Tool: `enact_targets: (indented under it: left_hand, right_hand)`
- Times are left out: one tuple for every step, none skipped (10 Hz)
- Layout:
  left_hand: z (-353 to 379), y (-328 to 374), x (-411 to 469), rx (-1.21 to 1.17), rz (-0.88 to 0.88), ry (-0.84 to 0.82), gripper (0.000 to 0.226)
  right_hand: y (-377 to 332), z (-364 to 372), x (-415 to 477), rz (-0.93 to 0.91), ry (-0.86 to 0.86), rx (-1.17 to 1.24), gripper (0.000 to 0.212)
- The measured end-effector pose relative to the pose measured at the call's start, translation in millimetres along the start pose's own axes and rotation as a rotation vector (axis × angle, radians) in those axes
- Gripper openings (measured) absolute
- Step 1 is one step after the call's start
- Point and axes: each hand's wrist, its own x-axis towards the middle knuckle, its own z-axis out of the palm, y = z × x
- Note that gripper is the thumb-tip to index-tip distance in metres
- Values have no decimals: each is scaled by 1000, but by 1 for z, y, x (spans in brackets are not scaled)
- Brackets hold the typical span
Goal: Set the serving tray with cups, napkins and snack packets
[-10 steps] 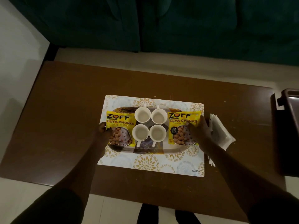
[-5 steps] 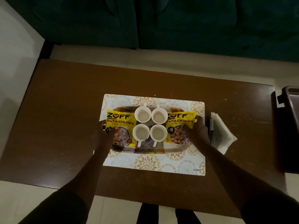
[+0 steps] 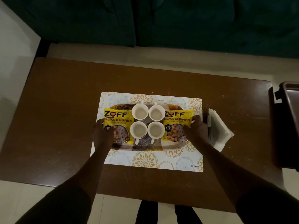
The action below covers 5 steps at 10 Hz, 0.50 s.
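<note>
The patterned serving tray (image 3: 145, 147) lies on a white and gold placemat (image 3: 145, 160). Several white cups (image 3: 140, 112) stand in a square at its middle. A yellow snack packet (image 3: 119, 117) lies at the tray's left end and a second one (image 3: 177, 118) at its right end. My left hand (image 3: 102, 135) is closed over the tray's left end, covering that packet's lower left corner. My right hand (image 3: 196, 131) grips the right end, its thumb on the right packet's edge. White napkins (image 3: 218, 130) lie on the table to the right of the placemat.
The brown table (image 3: 64, 110) extends well to the left of the placemat. A dark plastic container (image 3: 289, 118) stands at the table's right edge. A dark green sofa (image 3: 161, 21) runs along the far side.
Both hands have slid further in over the tray's ends and the packets' lower corners. The right packet has shifted a little to the left and tilted.
</note>
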Motion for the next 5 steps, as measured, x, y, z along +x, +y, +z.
enact_targets:
  left_hand:
    - [0, 6, -2, 24, 16, 16, 51]
    - [-2, 9, -6, 48, 81, 88, 59]
    - [-8, 18, -15, 148, 137, 150, 61]
    - [-12, 32, -24, 190, 206, 167, 56]
    - [-18, 60, -37, 161, 254, 145, 50]
  right_hand:
    - [-2, -2, -1, 20, -16, 32, 45]
    - [-4, -3, -4, -9, 97, 84, 53]
    - [-9, -11, -8, -139, 191, 71, 45]
    - [-18, -24, -7, -198, 195, 126, 41]
    - [-29, -47, -9, -181, 157, 117, 38]
